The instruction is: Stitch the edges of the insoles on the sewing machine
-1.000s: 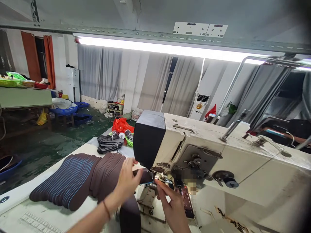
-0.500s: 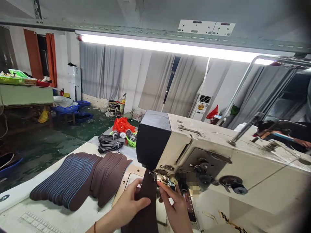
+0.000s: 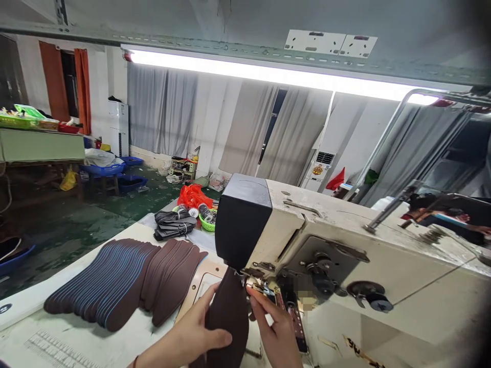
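A dark brown insole-shaped piece (image 3: 229, 317) lies under the needle area of a sewing machine (image 3: 291, 225). My left hand (image 3: 199, 327) grips its left side, thumb on top and the fingers partly hidden behind it. At the piece's right edge, close to the presser foot, my right hand (image 3: 270, 319) has thumb and index finger pinched together; what lies between the fingertips is too small to make out. Left of the machine, a fanned stack of brown pieces with blue edges (image 3: 99, 281) rests beside a second brown stack (image 3: 172, 276).
Behind the stacks are a dark grey bundle (image 3: 173, 225), a red plastic bag (image 3: 194, 197) and a green basket (image 3: 207, 222) with thread spools. A ruler (image 3: 57, 350) marks the front left of the table. Another person's arm shows at far right.
The brown piece has turned and shifted under the machine, showing a wider, curved right edge. My left hand has moved slightly left and down with it. My right hand stays nearly in place.
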Demonstrator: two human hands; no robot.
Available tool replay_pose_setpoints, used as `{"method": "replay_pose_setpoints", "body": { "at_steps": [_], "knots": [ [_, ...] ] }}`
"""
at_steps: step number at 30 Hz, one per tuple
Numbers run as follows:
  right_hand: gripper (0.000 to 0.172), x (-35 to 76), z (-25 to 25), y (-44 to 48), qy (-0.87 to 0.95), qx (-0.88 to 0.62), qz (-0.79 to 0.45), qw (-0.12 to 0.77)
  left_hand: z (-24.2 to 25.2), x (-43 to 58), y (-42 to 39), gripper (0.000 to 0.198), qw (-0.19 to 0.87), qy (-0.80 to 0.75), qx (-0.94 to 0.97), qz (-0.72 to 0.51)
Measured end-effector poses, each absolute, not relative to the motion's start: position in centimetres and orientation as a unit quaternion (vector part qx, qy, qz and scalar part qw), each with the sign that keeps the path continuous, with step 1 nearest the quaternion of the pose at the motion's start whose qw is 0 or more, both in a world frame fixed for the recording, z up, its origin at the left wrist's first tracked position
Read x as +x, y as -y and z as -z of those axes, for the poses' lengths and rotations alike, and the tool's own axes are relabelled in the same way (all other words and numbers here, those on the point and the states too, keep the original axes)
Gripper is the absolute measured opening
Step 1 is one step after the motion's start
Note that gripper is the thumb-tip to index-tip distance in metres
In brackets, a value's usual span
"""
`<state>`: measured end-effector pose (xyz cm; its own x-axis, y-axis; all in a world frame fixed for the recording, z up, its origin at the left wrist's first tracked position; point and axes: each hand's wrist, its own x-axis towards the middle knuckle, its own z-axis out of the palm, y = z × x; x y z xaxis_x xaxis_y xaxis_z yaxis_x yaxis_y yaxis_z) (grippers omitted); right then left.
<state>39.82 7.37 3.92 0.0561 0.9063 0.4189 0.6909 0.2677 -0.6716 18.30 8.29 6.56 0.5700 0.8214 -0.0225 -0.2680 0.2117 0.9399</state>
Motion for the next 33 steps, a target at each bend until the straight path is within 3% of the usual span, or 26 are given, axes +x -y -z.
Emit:
{"method": "replay_pose_setpoints", "body": {
  "at_steps": [6,12,17,24,28,33],
  "knots": [
    [0.035,39.5,-4.3,-7.1,0.653,-0.594,-0.145,0.446,-7.2,17.6,-10.6,0.088,0.737,-0.267,0.508,-0.356],
    [0.036,38.7,-4.3,-6.8,0.618,-0.611,-0.147,0.473,-7.1,17.8,-12.8,0.080,0.715,-0.285,0.519,-0.372],
    [0.038,38.3,-4.4,-6.8,0.610,-0.597,-0.146,0.500,-6.4,19.5,-12.7,0.082,0.699,-0.293,0.484,-0.439],
    [0.037,38.5,-4.6,-6.8,0.625,-0.579,-0.137,0.504,-6.5,22.0,-12.0,0.070,0.665,-0.320,0.452,-0.501],
    [0.036,39.1,-4.2,-6.9,0.657,-0.580,-0.144,0.459,-7.2,22.9,-12.6,0.055,0.639,-0.339,0.461,-0.513],
    [0.033,39.1,-4.1,-7.2,0.662,-0.566,-0.131,0.474,-6.5,24.0,-14.1,0.041,0.589,-0.358,0.474,-0.548]
  ]
}}
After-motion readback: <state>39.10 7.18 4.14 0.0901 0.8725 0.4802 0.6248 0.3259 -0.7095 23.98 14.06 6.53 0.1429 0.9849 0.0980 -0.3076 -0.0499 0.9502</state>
